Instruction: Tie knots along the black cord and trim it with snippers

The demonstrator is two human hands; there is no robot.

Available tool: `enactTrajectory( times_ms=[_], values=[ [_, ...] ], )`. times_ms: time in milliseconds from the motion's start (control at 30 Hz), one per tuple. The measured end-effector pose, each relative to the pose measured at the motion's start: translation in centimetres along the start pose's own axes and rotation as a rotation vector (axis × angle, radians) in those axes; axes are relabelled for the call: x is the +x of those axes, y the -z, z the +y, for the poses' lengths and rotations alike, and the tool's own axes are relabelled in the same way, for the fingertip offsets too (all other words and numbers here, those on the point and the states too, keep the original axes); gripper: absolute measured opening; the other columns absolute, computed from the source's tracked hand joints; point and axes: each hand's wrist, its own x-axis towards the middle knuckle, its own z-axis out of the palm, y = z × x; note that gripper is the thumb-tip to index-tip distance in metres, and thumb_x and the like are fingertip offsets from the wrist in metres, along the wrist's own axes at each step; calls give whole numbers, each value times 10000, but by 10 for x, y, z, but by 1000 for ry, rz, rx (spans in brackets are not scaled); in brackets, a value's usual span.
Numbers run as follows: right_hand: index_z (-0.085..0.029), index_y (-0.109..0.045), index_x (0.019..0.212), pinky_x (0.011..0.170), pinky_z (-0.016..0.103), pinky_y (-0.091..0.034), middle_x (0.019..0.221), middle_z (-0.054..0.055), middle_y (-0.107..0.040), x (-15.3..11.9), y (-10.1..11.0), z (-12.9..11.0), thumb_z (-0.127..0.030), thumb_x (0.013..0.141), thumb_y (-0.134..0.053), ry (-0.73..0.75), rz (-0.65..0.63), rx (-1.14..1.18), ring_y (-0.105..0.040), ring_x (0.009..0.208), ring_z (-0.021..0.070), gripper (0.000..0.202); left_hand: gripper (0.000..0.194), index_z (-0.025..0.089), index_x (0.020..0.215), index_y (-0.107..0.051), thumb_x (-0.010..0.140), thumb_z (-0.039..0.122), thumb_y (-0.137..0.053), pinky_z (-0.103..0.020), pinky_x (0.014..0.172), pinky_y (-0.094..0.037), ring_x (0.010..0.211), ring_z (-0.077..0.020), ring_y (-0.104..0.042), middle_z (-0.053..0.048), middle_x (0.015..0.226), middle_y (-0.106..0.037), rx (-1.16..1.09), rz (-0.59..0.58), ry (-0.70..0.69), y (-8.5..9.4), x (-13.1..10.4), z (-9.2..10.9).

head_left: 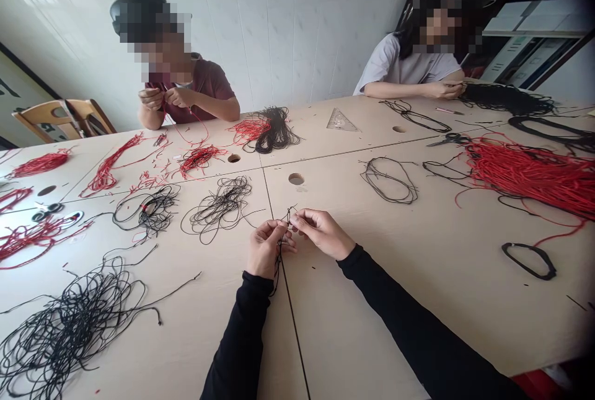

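Both hands meet over the table seam, close in front. The left hand [264, 248] and right hand [320, 232] each pinch the same black cord [281, 245] between fingertips, so both are narrow and closed on it. The cord's long axis runs roughly up-down: a small loop pokes up between the hands and the tail hangs toward the left sleeve. Neither hand is nearer, really. The exact knot or weave is too fine to make out. Farther left lies a black tangle [69, 325], mid-table another pile [223, 204]. Red cords [530, 173] sit off right. Two other people work at the far edge.
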Motion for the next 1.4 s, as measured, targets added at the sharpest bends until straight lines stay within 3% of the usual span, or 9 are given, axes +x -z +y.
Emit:
enactTrajectory(
  times_ms=[167, 333, 533, 633, 900, 1167, 1400],
  values=[
    [-148, -599, 870, 638, 277, -426, 771, 32, -582, 0, -1, -2, -474, 866, -504, 9, 42, -25, -488, 642, 124, 339, 263, 131, 750, -564, 671, 318, -730, -256, 462, -493, 484, -113, -559, 3, 604, -575, -11, -14, 12, 1, 0, 0],
    [-172, -579, 846, 649, 259, -433, 798, 21, -594, -2, -3, -10, -397, 852, -537, 112, 151, -108, -516, 682, 131, 229, 255, 129, 754, -566, 676, 315, -722, -251, 465, -493, 484, -109, -554, 11, 585, -565, -35, 27, -20, 2, 2, -1],
    [-172, -657, 846, 585, 259, -399, 764, 21, -621, -3, -6, -7, -345, 849, -534, 105, 138, -273, -463, 599, 122, 212, 250, 130, 745, -565, 672, 313, -719, -248, 463, -491, 481, -109, -554, 11, 584, -568, -46, 33, -34, 3, 3, -1],
    [-165, -657, 920, 602, 263, -422, 798, 32, -634, -2, -7, -2, -367, 840, -549, 71, 139, -226, -507, 631, 133, 243, 240, 130, 747, -566, 683, 309, -714, -252, 464, -492, 483, -110, -555, 11, 588, -568, -33, 17, -33, 4, 3, -1],
    [-164, -609, 854, 615, 262, -414, 742, 18, -616, -2, -8, -5, -357, 859, -513, 67, 94, -170, -503, 629, 134, 215, 246, 128, 747, -568, 666, 299, -725, -247, 462, -494, 483, -108, -559, 5, 606, -579, -30, 16, -22, 2, 2, -1],
    [-169, -585, 798, 570, 244, -357, 668, -22, -504, -2, -8, -6, -321, 833, -523, 39, 125, -185, -395, 582, 110, 168, 305, 163, 780, -510, 656, 321, -740, -281, 547, -545, 572, -127, -617, -3, 695, -626, -125, 167, -109, 4, 3, 2],
    [-173, -552, 751, 572, 240, -355, 663, -28, -499, -2, -9, -8, -334, 820, -528, 18, 125, -149, -398, 583, 109, 177, 290, 178, 823, -504, 706, 351, -706, -314, 626, -560, 633, -137, -641, -18, 708, -656, -174, 240, -168, 6, 4, 4]
  ],
)
